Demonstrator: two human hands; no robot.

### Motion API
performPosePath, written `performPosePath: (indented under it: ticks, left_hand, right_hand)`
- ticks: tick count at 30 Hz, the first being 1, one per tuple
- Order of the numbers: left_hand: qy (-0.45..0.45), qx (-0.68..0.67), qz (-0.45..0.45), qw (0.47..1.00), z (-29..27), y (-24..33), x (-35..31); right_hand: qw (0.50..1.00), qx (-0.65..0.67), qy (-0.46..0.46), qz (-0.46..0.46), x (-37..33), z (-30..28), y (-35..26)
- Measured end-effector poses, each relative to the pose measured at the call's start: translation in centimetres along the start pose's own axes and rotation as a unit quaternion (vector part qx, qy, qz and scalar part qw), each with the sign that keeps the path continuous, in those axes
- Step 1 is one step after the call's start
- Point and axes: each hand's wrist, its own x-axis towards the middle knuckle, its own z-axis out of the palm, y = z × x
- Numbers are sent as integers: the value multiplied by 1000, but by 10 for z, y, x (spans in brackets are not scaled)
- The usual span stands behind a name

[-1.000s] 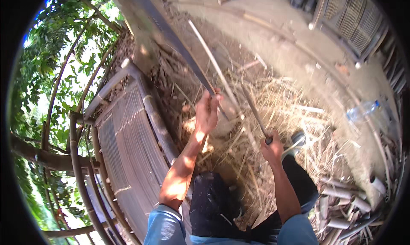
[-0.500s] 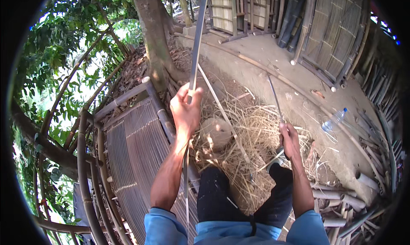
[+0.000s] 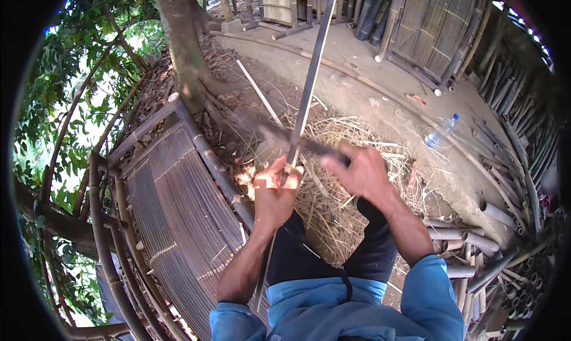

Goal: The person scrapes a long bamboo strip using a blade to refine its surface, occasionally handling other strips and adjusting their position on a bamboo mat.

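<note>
The person's left hand is closed on a long bamboo strip, dark on one face and pale along the edge, which slants up and away in front of the body. Its lower end runs down beside the left forearm, an arrangement that probably steadies such a long, springy piece. The right hand is wrapped around the handle of a knife, though blur hides the exact set of the fingers. The knife crosses the strip just beyond the left hand, likely because the strip is firmest near the grip; whether the edge touches it cannot be told. Pale shavings lie beyond the knees, where scraps would naturally drop. A slatted bamboo bench stands on the left, while a plastic bottle and cut bamboo lengths lie on the right, apart from both hands.
</note>
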Motion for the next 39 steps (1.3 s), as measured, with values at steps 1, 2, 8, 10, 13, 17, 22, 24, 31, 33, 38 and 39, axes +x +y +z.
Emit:
performPosePath:
  ticks: [1, 2, 8, 10, 13, 17, 22, 24, 31, 33, 38, 39]
  left_hand:
    - [-3, 26, -41, 999, 2, 6, -5]
    - [-8, 53, -84, 995, 4, 11, -11]
    - [7, 95, -86, 992, -8, 8, -38]
    - [-7, 106, -119, 987, -11, 20, -52]
    - [8, 124, -147, 981, -29, 18, -79]
    - [12, 144, -236, 961, -63, 13, -140]
    - [-41, 92, -324, 941, -70, 26, -118]
    - [-99, 52, -300, 947, -49, 18, -84]
    - [-79, -26, -279, 957, -10, 16, -38]
    - [-97, -19, -276, 956, -15, 13, -47]
    - [-95, 48, -286, 952, -34, 26, -93]
    - [-97, 61, -295, 949, -36, 25, -105]
  right_hand:
    - [997, 16, 14, 78, 9, -4, 15]
    - [995, -1, 29, 94, 13, -8, 27]
    - [995, -57, -4, -77, -4, 7, 26]
    - [996, -67, -29, 41, 17, -12, 46]
    - [991, -62, -5, 115, 51, -14, 93]
    - [969, -47, 112, 215, 97, -60, 180]
    - [969, -47, 73, 233, 73, -53, 162]
    - [983, 7, 33, 179, 32, -16, 118]
    - [996, 66, -23, -58, -53, 45, 10]
    - [998, 30, 2, -50, -50, 44, 20]
    - [967, 40, -73, 239, 13, 32, 111]
    - [973, 5, -58, 225, 22, 26, 138]
